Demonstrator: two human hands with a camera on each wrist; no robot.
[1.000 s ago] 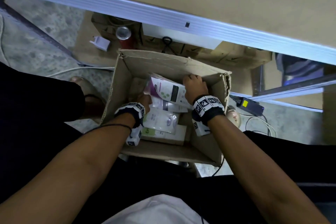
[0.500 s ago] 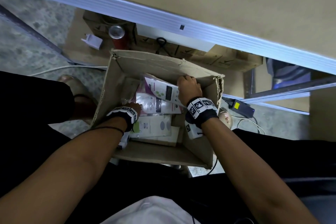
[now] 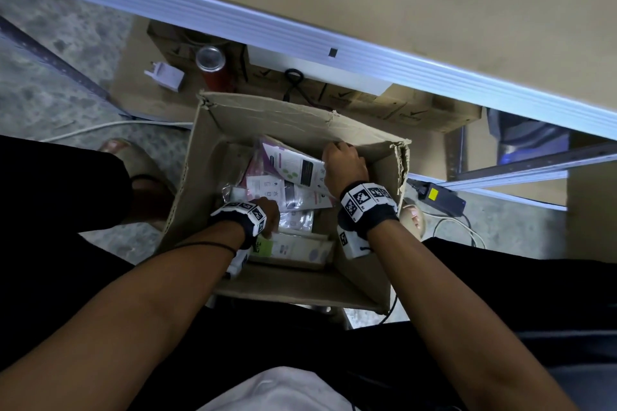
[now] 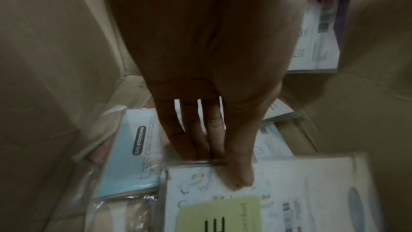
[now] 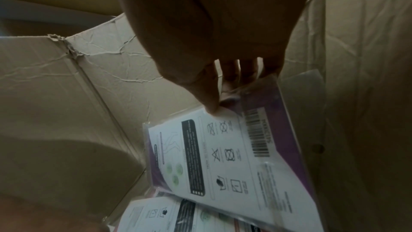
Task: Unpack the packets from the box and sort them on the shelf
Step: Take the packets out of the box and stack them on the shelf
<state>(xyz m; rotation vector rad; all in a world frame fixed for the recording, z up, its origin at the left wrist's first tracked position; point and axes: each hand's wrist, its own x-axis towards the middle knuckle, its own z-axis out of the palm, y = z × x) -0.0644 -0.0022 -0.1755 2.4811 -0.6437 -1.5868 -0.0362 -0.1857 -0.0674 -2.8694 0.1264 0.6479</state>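
An open cardboard box on the floor holds several flat plastic-wrapped packets. My right hand is at the box's far right corner and pinches the corner of a purple-and-white packet, which tilts up against the wall. The right wrist view shows the thumb on top of this packet and the right hand gripping it by the barcode end. My left hand is low at the near left. It pinches the edge of a white packet with a green label, beside a light blue packet.
A shelf board with an aluminium edge runs across above the box. Under it stand brown cartons, a red can and a white plug adapter. A black power brick and cables lie to the right.
My left hand has moved toward the near side of the box and taken the edge of the green-labelled packet. The right hand keeps its hold on the purple packet.
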